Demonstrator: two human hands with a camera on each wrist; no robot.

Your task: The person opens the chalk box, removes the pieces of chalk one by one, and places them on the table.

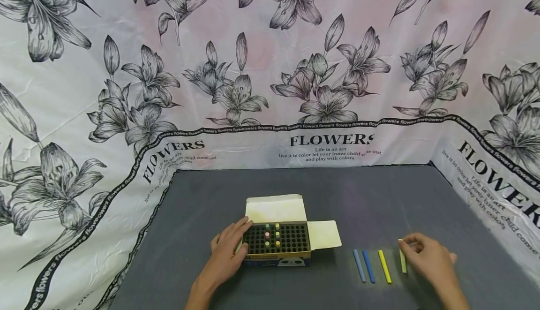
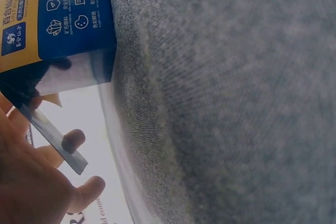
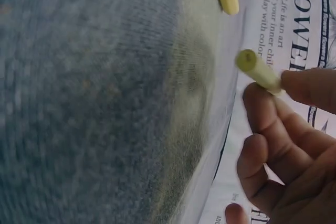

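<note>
Chalk box (image 1: 276, 244) holds six sticks as we steady it left-handed (image 1: 225, 253); our right hand (image 1: 426, 253) pinches a pale-green chalk (image 1: 402, 259).

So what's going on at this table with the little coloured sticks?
A person sits at a dark grey felt-covered table. Their left hand rests against the side of an open blue-and-yellow cardboard chalk box, whose black grid insert has a few coloured chalk ends showing. Their right hand pinches a pale yellow-green chalk stick. Beside it on the felt lie two blue chalk sticks and a bright yellow chalk stick.
</note>
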